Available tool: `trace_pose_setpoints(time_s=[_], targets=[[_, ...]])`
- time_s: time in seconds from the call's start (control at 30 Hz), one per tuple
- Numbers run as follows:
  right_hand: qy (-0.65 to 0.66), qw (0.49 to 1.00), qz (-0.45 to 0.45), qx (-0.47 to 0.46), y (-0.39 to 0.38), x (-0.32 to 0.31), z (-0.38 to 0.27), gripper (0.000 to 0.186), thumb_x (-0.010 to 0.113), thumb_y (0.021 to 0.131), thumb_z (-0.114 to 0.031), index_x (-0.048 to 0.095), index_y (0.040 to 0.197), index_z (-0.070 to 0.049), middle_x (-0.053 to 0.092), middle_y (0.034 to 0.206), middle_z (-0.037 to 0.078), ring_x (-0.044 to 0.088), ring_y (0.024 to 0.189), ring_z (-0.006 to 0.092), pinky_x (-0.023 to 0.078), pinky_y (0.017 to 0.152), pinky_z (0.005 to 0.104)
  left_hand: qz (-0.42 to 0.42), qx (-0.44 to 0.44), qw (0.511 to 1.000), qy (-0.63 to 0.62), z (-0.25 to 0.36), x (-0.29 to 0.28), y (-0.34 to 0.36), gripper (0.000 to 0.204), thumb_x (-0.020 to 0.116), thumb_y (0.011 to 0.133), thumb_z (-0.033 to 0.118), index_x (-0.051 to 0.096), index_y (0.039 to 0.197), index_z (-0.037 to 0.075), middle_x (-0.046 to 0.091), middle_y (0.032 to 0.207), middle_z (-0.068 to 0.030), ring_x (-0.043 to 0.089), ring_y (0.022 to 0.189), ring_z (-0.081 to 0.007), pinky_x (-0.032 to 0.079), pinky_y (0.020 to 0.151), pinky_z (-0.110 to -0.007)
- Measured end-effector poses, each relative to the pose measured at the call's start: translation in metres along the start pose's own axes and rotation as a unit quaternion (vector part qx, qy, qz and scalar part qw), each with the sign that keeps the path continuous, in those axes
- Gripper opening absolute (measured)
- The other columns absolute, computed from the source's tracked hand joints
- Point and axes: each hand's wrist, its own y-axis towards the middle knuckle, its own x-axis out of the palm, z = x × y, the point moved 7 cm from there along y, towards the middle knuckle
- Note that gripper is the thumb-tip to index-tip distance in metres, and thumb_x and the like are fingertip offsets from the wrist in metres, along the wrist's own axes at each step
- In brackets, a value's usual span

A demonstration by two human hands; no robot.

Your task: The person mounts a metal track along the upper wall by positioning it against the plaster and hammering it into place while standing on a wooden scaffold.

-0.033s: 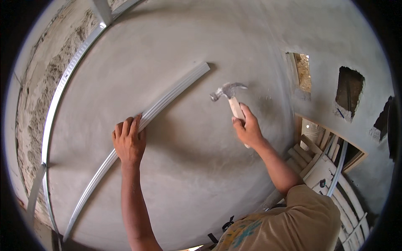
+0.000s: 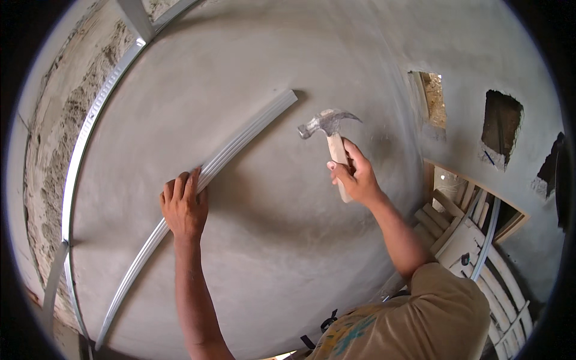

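Against the grey wall (image 2: 258, 288), a ribbed metal strip (image 2: 240, 141) slants up rightward, the left hand's grip (image 2: 185, 206) closed over its middle; near its upper end, the right hand's grip (image 2: 361, 181) is wrapped round a wooden-handled claw hammer (image 2: 336, 149), head up

It's gray plaster on this wall (image 2: 270, 276), smooth-ish w/ darker patches nr the mid. Ribbed metal strip (image 2: 240, 139) lies diag. across it, lower end down L, upper end up R, shadow right alongside, can't tell if it's flush full length! Shiny metal track (image 2: 70, 186) runs up the wall's L edge, bent by the fisheye.
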Motion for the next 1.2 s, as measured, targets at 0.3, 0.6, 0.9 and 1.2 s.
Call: trace_pose_setpoints(time_s=[0.3, 0.6, 0.9, 1.2], targets=[[-0.014, 0.999, 0.023, 0.043, 0.033, -0.001, 0.003, 0.038, 0.062, 0.103, -0.018, 0.050, 0.134, 0.000, 0.056, 0.078, 0.000, 0.056, 0.071, 0.0080, 0.047, 0.060, 0.0280, -0.003, -0.014, 1.000, 0.005, 0.001, -0.003, 0.006, 0.054, 0.082, 0.079, 0.016, 0.068, 0.131, 0.023, 0.067, 0.119, 0.0009, 0.061, 0.108, -0.0222, 0.047, 0.092, -0.040], [0.002, 0.989, 0.116, -0.093, 0.060, 0.014, 0.039, 0.025, 0.061, 0.105, -0.023, 0.056, 0.094, -0.001, 0.051, 0.062, 0.000, 0.047, 0.054, 0.0082, 0.041, 0.049, 0.0311, 0.008, -0.015, 1.000, -0.003, 0.007, -0.002, 0.012, 0.050, 0.078, 0.079, 0.012, 0.071, 0.127, 0.023, 0.068, 0.114, 0.0025, 0.062, 0.105, -0.0206, 0.046, 0.091, -0.039], [-0.049, 0.962, 0.224, -0.152, 0.101, 0.038, 0.042, 0.031, 0.064, 0.104, -0.026, 0.054, 0.089, -0.002, 0.049, 0.060, 0.002, 0.046, 0.053, 0.0107, 0.040, 0.050, 0.0329, 0.015, -0.004, 1.000, 0.003, 0.009, -0.005, 0.015, 0.050, 0.078, 0.079, 0.012, 0.071, 0.128, 0.023, 0.068, 0.113, 0.0025, 0.061, 0.103, -0.0201, 0.046, 0.089, -0.038], [-0.014, 0.964, 0.210, -0.164, 0.096, 0.040, 0.032, 0.030, 0.064, 0.104, -0.024, 0.053, 0.088, -0.001, 0.049, 0.061, 0.002, 0.045, 0.054, 0.0111, 0.040, 0.050, 0.0335, 0.008, -0.010, 1.000, -0.007, 0.008, -0.002, 0.014, 0.050, 0.079, 0.081, 0.013, 0.070, 0.130, 0.022, 0.067, 0.114, 0.0008, 0.061, 0.106, -0.0223, 0.047, 0.092, -0.040]])
